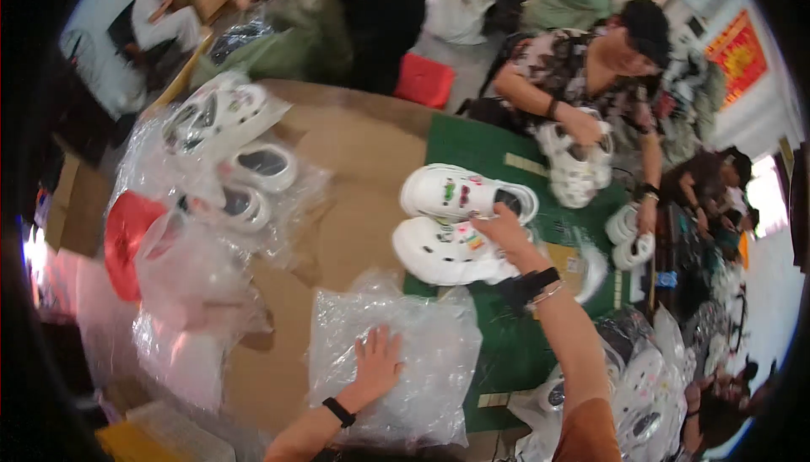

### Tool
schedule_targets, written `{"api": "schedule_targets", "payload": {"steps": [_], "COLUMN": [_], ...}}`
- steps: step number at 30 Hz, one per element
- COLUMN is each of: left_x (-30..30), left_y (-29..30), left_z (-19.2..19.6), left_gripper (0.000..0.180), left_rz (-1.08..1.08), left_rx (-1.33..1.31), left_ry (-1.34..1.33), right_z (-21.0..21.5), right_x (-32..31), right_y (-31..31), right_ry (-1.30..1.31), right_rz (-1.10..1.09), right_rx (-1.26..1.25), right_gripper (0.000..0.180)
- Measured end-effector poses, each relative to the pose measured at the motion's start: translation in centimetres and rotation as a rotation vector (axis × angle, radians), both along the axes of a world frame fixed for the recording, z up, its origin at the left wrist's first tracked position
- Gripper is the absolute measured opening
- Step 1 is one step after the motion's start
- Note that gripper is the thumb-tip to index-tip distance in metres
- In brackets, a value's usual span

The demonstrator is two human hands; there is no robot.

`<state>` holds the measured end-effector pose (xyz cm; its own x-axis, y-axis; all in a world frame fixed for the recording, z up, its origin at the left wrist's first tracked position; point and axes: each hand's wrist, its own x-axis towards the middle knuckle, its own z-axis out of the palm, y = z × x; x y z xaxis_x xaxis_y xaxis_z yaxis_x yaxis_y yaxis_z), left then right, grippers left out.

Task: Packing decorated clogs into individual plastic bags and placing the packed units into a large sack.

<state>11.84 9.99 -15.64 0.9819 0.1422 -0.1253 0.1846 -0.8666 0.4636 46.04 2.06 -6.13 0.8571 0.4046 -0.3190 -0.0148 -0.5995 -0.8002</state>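
My left hand (376, 364) lies flat with fingers spread on a clear plastic bag (422, 352) on the brown table. My right hand (506, 236) reaches forward and grips the nearer of two white clogs (439, 251) decorated with small colourful charms. The second white clog (460, 192) lies just beyond it. Both clogs rest at the edge of a green mat (481, 145). A dark band sits on each of my wrists.
More white clogs in clear bags (228, 150) pile at the left beside a red object (126, 238). Across the table a person holds a white clog (578, 162), with further pairs (629, 234) near them. Bagged clogs (641, 386) lie at my right.
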Motion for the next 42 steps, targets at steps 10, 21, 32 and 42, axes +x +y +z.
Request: {"api": "schedule_targets", "payload": {"steps": [10,21,32,42], "left_x": [-0.3,-6.8,-9.5,-4.4], "left_y": [3.9,9.1,7.9,5.1], "left_z": [10.7,9.7,6.9,1.6], "left_gripper": [0.069,0.070,0.048,0.062], "left_rz": [0.317,0.415,0.574,0.779], "left_rx": [-0.831,-0.353,-0.301,-0.438], "left_ry": [-0.285,-0.132,-0.233,-0.096], "right_z": [10.5,-1.5,-4.4,-5.0], "right_x": [-12.2,-30.3,-30.3,-29.6], "right_y": [3.8,6.2,-13.1,-16.3], "right_ry": [0.620,1.201,0.231,-0.395], "right_rz": [-0.298,-0.303,0.506,0.024], "right_rx": [0.847,1.115,-0.017,-0.145], "right_gripper": [0.049,0.020,0.044,0.057]}}
